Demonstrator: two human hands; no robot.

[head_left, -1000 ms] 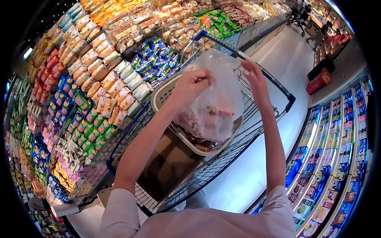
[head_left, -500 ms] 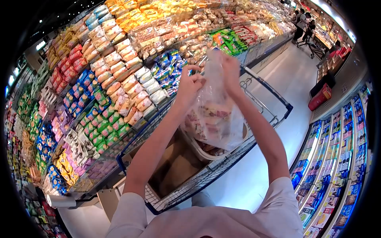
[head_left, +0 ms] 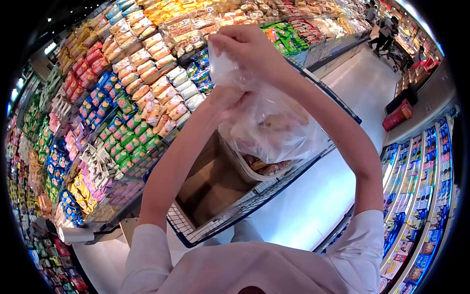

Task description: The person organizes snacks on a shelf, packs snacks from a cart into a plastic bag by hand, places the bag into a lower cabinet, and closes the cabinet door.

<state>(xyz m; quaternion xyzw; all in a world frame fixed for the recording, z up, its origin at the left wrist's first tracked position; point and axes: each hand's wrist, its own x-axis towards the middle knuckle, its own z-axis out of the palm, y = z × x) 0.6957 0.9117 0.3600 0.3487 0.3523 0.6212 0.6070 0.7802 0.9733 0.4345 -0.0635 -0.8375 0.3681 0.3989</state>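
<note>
A clear plastic bag (head_left: 274,127) with pink and pale wrapped items inside hangs over a white basket (head_left: 245,169). My left hand (head_left: 229,102) is closed round the gathered neck of the bag. Above it, my right hand (head_left: 249,49) grips the bag's top end, with the arm crossing over the bag's right side. The basket stands in a blue-edged shopping cart (head_left: 215,232), and brown packets (head_left: 271,168) show in it below the bag. Beside the basket in the cart is an open cardboard box (head_left: 210,186).
Sloping displays of wrapped snacks (head_left: 137,108) fill the left and far side. Shelves of boxed goods (head_left: 421,196) curve along the right. Pale floor (head_left: 352,78) runs between them. People (head_left: 384,34) stand near a cart at the far right. A white roll (head_left: 76,234) sits at lower left.
My right hand has moved up and left over my left hand, pulling the bag's top with it. The bag's neck is now gathered and bent leftward. The bag's body has shifted slightly right.
</note>
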